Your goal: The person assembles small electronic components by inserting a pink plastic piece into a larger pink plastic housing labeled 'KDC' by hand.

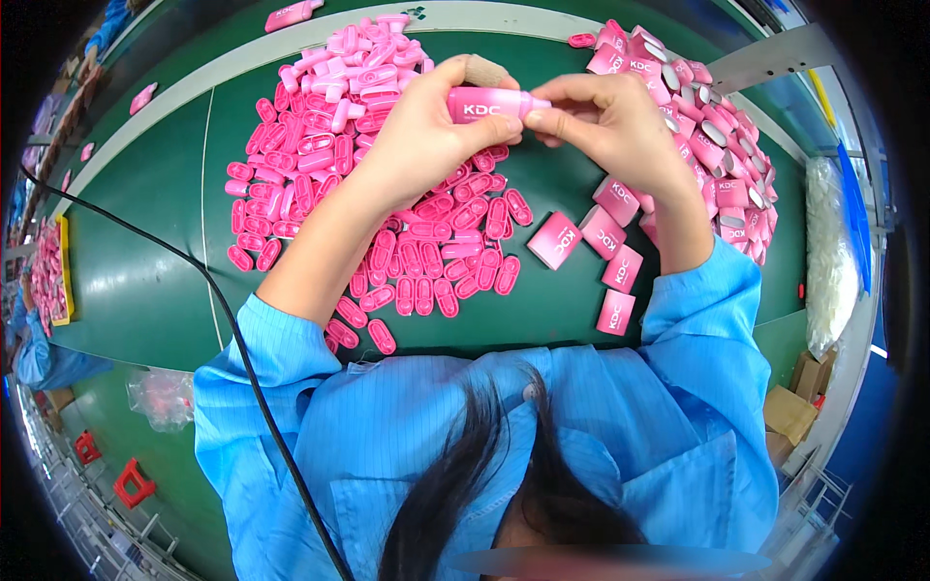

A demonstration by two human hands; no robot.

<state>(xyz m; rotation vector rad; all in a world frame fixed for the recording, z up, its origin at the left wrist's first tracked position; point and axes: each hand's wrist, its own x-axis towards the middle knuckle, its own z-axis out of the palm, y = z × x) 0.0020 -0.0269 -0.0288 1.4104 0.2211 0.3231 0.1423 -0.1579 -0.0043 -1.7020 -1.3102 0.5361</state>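
Left hand point(426, 131) and right hand point(625, 121), fingers curled in opposed pinches, near 12 o'clock; left forearm point(334, 237) directed toward 1 o'clock, right forearm point(686, 232) toward 11.

Smooth plastic held piece point(487, 105), glossy plastic oval parts point(430, 258), cloth sleeves point(707, 300).

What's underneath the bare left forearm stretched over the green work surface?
Small, glossy pink, oval plastic parts show along both sides of the left forearm, lying on the green work surface. Anything directly beneath is covered, so I cannot tell whether the parts continue there.
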